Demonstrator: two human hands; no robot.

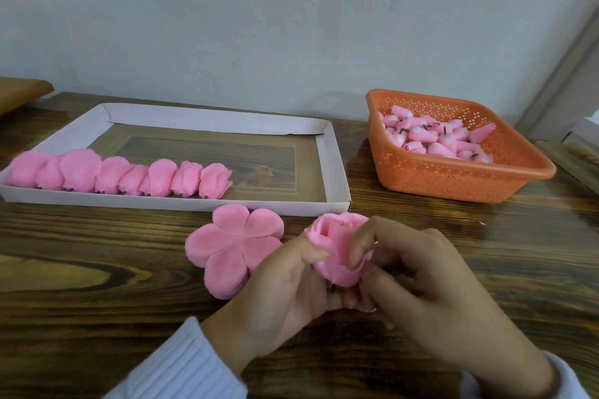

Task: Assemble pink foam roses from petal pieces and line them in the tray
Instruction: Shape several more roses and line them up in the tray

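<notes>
Our left hand [285, 288] and right hand [431, 288] meet at the near middle of the table [97, 269], and both are closed around one pink rose [337, 256]. We cup it from the left, our left thumb pressed against its outer petals. From the right, our right thumb and forefinger pinch a petal at its side. The rose is lifted just off the wood, with its bloom facing away from us. A white ribbed sleeve [181, 363] covers our left wrist.

Just left of the rose, touching our left hand, a stack of flat five-lobed petal pieces [233, 246] lies on the table. Its far edge sits near the tray's front wall.

Beyond it we see the white cardboard tray [334, 165], long and shallow. A row of finished roses [120, 176] leans along its near wall, running from the left end to a little past the middle. To the right of the last rose, bare tray floor reaches to the right wall.

At far right an orange perforated basket [453, 185] holds a heap of small pink buds [437, 139]. A strip of wood separates the basket from the tray. More wood lies between the basket's near edge and our right hand.
</notes>
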